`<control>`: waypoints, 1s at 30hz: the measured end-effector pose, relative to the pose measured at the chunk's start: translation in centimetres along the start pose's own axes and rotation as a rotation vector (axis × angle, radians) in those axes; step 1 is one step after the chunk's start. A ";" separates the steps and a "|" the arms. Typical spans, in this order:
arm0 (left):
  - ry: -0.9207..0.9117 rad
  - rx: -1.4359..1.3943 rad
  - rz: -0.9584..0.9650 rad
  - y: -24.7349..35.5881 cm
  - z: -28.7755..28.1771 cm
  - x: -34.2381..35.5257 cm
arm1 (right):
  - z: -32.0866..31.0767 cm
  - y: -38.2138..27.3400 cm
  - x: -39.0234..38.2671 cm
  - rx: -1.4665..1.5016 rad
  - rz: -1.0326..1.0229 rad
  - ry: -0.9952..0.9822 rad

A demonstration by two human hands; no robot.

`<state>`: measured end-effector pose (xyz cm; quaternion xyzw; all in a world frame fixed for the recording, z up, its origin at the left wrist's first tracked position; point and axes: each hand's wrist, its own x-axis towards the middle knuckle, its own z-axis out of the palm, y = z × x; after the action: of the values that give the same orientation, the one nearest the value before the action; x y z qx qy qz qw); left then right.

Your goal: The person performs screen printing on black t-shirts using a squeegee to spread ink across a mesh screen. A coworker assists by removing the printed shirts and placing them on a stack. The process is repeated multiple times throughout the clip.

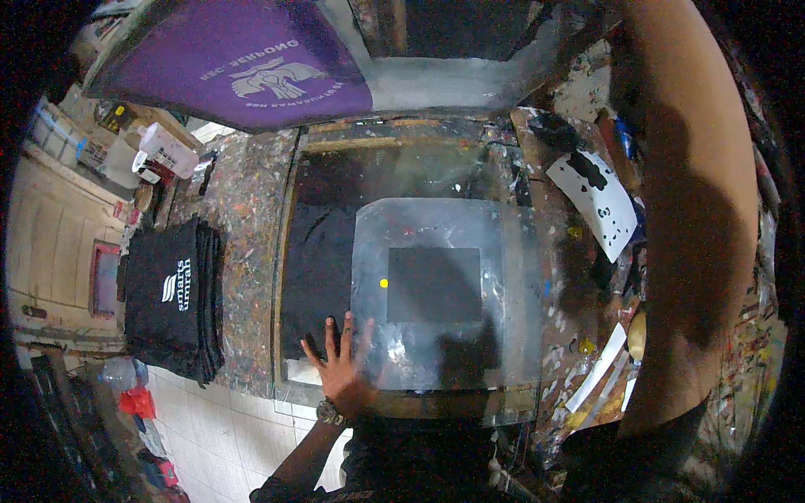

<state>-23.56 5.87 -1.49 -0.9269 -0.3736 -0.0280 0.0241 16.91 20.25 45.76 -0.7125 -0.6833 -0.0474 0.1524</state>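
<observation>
My left hand point(342, 369) lies with fingers spread at the near edge of a glass-topped work board point(411, 172). Its fingertips rest partly over dark material and partly at the left border of a cloudy, see-through sheet point(419, 222). A dark rectangle point(419, 285) shows in the middle of that sheet, with a small yellow dot point(384, 283) beside it. Large and close, my right forearm point(704, 193) rises along the right side; its hand is outside the picture. A watch point(329, 412) is on my left wrist.
Black printed fabric point(163, 310) is stacked at the left. A purple printing screen point(277, 59) tilts up at the back. Plastic containers point(168, 151) stand at the far left. Ink-spotted white paper point(599, 205) and a white strip point(597, 367) lie on the stained bench at right.
</observation>
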 end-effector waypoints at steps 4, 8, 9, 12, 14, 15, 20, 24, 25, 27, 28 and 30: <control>-0.020 -0.081 -0.022 0.4 -1.3 0.0 | 0.1 0.0 0.1 -0.007 0.026 0.003; 0.126 -0.324 0.013 1.4 -2.5 0.4 | -0.3 0.7 -1.6 -0.037 0.080 0.042; 0.193 -0.392 0.005 3.5 -2.9 0.8 | -0.2 -0.7 -3.3 -0.075 0.093 0.094; 0.010 -0.739 0.099 11.8 -6.2 2.9 | -0.5 -2.9 -7.4 -0.118 0.232 0.095; -0.106 -1.317 0.158 12.0 -7.0 5.0 | 0.7 -5.5 -8.0 -0.080 0.213 0.001; -0.040 -1.473 0.173 11.9 -8.2 6.0 | 0.3 -5.9 -9.1 -0.119 0.220 -0.015; 0.560 -1.945 -0.094 5.6 -17.7 7.5 | 7.6 -9.7 -16.4 -0.312 0.249 0.296; 0.722 -1.846 -0.453 -0.5 -15.8 2.4 | 18.7 -12.9 -27.4 -0.296 0.039 0.452; 0.526 -1.903 -0.565 -1.7 -13.7 -0.1 | 20.5 -14.1 -30.4 -0.282 0.076 0.343; 0.205 -1.831 -0.715 -2.1 -11.0 -2.6 | 24.1 -14.8 -34.8 -0.109 0.091 0.226; 0.162 -1.776 -0.782 -2.7 -7.5 -3.5 | 25.8 -15.4 -36.1 -0.060 0.132 0.196; -0.006 -1.693 -0.817 -3.5 -5.3 -4.2 | 28.7 -16.0 -37.6 -0.036 0.179 0.124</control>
<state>-29.22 5.16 3.61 -0.4329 -0.5254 -0.2943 -0.6708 -5.29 -7.43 10.58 -0.7689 -0.6053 -0.0901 0.1852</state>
